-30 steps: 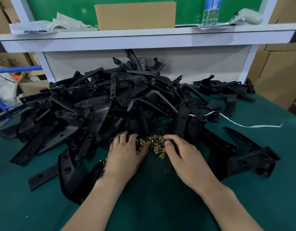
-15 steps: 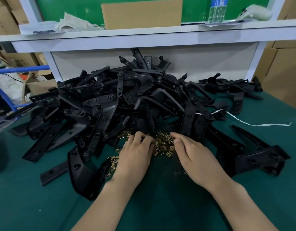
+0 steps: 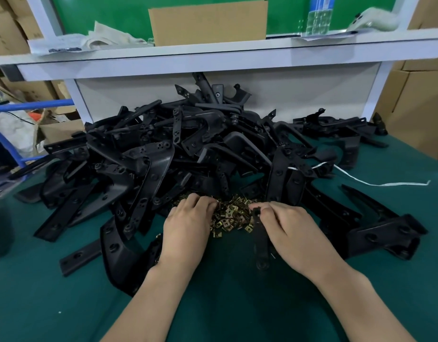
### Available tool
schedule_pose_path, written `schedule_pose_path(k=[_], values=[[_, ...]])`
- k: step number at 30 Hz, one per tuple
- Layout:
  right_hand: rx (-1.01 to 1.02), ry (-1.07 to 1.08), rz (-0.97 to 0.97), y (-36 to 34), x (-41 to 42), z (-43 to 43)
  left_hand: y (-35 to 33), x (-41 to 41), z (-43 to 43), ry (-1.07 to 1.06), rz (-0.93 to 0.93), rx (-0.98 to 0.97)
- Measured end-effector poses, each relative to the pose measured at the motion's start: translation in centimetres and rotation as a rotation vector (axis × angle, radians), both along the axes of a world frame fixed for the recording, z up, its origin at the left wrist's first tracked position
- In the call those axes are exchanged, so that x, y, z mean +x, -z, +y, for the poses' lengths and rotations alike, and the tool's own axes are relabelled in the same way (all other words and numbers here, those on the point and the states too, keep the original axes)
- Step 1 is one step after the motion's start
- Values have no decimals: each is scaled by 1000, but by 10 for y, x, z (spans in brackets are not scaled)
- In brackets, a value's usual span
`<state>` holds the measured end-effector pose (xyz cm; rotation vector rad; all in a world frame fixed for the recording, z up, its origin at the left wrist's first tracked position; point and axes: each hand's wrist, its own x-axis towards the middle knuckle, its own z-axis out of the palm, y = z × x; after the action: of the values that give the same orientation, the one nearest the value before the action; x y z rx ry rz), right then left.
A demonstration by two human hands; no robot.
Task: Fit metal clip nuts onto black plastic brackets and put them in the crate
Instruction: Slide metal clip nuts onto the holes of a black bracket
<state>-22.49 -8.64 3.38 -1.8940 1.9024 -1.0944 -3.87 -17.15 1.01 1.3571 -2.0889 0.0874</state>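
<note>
Strip bracket (image 3: 261, 240): between the 2 hands on the green table (image 3: 65, 304), beside the clip nuts (image 3: 234, 213).
Long axis: near-to-far, far end toward the bracket pile (image 3: 188, 149).
Right hand (image 3: 289, 225): pinches the bracket's far end.
Left hand (image 3: 188, 225): fingers curled into the nuts; holding 1 or not, cannot tell.
Handling: bracket probably light, stiff; nuts small, slippery, best pinched by flat sides.

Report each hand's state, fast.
Left hand: curled over the clip nuts; grip cannot be told.
Right hand: pinching a black bracket.
</note>
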Motion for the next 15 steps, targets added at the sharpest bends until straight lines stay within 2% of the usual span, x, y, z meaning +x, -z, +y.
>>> schedule_pose_path(k=[6, 12, 15], values=[[49, -24, 57, 2, 1, -1, -1, 1, 0, -10, 35, -47], [135, -45, -174, 10, -2, -8, -3, 0, 3, -3, 47, -88], [140, -57, -187, 10, -2, -8, -4, 0, 3, 17, 109, -135]])
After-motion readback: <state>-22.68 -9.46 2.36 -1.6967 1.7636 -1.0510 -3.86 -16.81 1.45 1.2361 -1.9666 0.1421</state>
